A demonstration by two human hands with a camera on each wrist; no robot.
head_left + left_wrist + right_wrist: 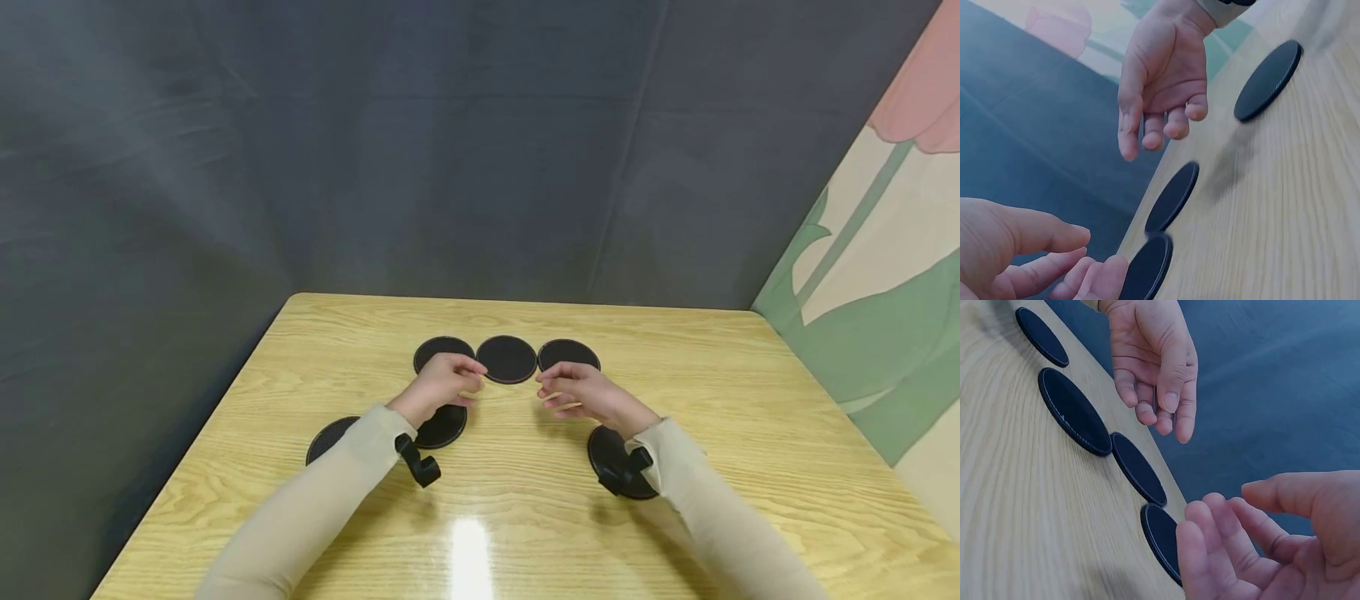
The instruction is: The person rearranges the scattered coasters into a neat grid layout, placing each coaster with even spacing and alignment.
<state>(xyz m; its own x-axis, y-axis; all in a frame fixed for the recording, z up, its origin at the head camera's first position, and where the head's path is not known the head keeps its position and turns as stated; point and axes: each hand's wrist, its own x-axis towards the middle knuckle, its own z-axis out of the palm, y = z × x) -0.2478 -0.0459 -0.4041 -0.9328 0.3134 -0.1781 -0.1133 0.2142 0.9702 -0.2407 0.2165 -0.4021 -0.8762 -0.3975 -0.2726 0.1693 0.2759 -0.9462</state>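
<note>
Several round black coasters lie flat on the wooden table. Three form a row at the back: a left one (435,346), a middle one (507,360) and a right one (568,352). My left hand (446,382) hovers over the table by the left back coaster, fingers loosely bent and holding nothing. Partly beneath it is another coaster (442,428), and one more (328,437) is half covered by the left sleeve. Facing it, my right hand (581,390) is also empty, relaxed, just in front of the right back coaster. Under the right wrist lies a further coaster (611,454).
The wooden table (517,500) reaches back to a dark cloth curtain (465,167), which also hangs along the left. At the right stands a panel with a flower pattern (885,275). Each wrist carries a small black camera mount (420,463).
</note>
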